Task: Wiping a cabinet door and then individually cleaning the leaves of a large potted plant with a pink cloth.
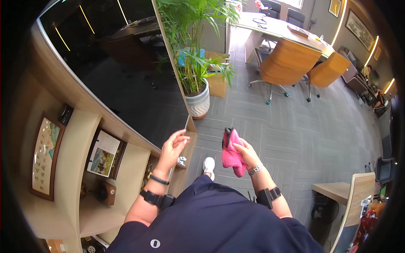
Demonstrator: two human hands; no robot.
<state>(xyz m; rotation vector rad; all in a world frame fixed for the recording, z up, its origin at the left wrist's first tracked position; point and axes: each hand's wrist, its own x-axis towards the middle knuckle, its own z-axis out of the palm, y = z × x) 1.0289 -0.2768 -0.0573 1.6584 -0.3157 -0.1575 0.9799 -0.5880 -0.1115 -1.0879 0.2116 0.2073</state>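
Observation:
My right hand (249, 154) grips a folded pink cloth (231, 155) in front of my body, thumb on top of it. A black piece (227, 135) shows at the cloth's far end; what it is I cannot tell. To the left, my left hand (173, 146) is raised with its fingers loosely bent and apart, and nothing shows in it. Near that hand are a low wooden ledge (181, 146) and the lower corner of a large glossy black panel (126, 79). The two hands are apart from each other.
A potted palm (198, 99) stands ahead beside a cardboard box (218, 85). Shelves at left hold a framed picture (47, 158) and a desk calendar (104, 155). Orange-backed chairs (289, 61) stand by a long table (246, 20). People (378, 98) sit far right; a wooden desk (332, 191) is nearer.

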